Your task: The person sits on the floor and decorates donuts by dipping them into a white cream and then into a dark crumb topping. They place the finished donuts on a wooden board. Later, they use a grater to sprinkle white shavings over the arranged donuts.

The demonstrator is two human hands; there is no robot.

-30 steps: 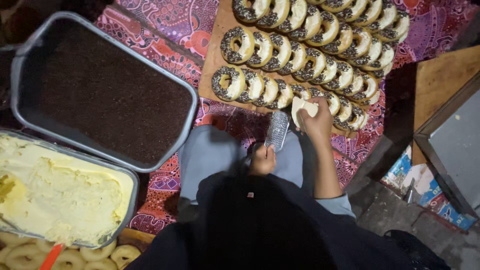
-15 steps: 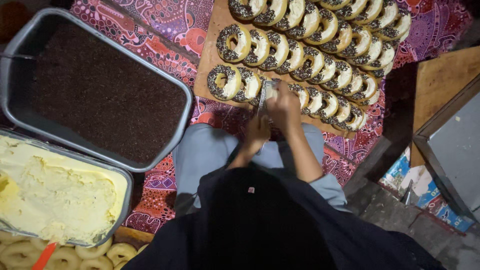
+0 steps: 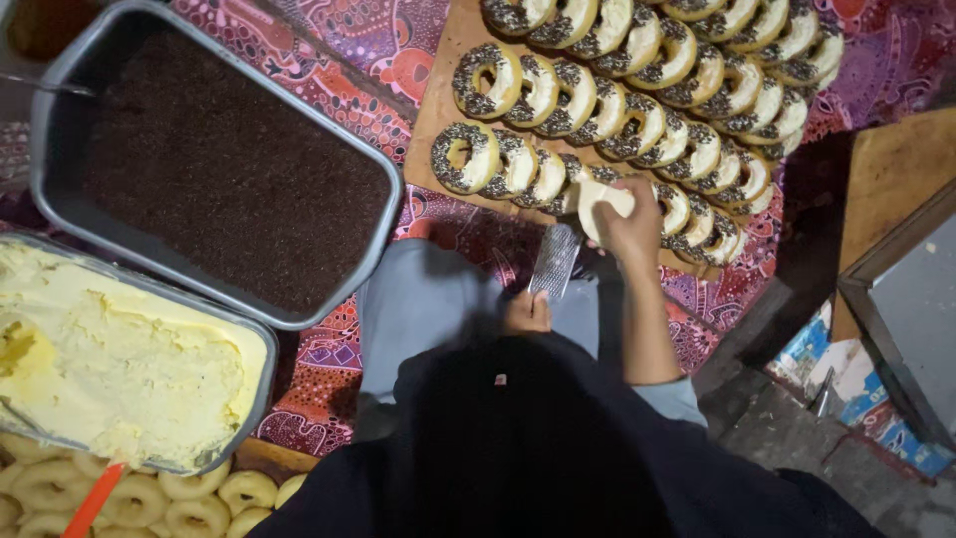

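Observation:
My left hand (image 3: 525, 311) grips the handle of a small metal grater (image 3: 554, 261), held tilted over my lap just below the board's near edge. A pale block (image 3: 602, 194) is pressed against the grater's top end by my right hand (image 3: 630, 224). Just beyond them a wooden board (image 3: 438, 110) carries rows of ring doughnuts (image 3: 597, 105) topped with cream and dark sprinkles. The nearest row lies partly behind my right hand.
A grey metal tray of dark sprinkles (image 3: 229, 179) sits at the left. Below it is a tray of yellow cream (image 3: 110, 369). Plain doughnuts (image 3: 179, 498) and an orange handle (image 3: 92, 501) are at the bottom left. A wooden panel (image 3: 896, 169) stands at the right, on patterned cloth (image 3: 339, 50).
Half a second ago both hands held the grater up over the nearest row of doughnuts. They have since drawn back toward my lap, with the grater lower.

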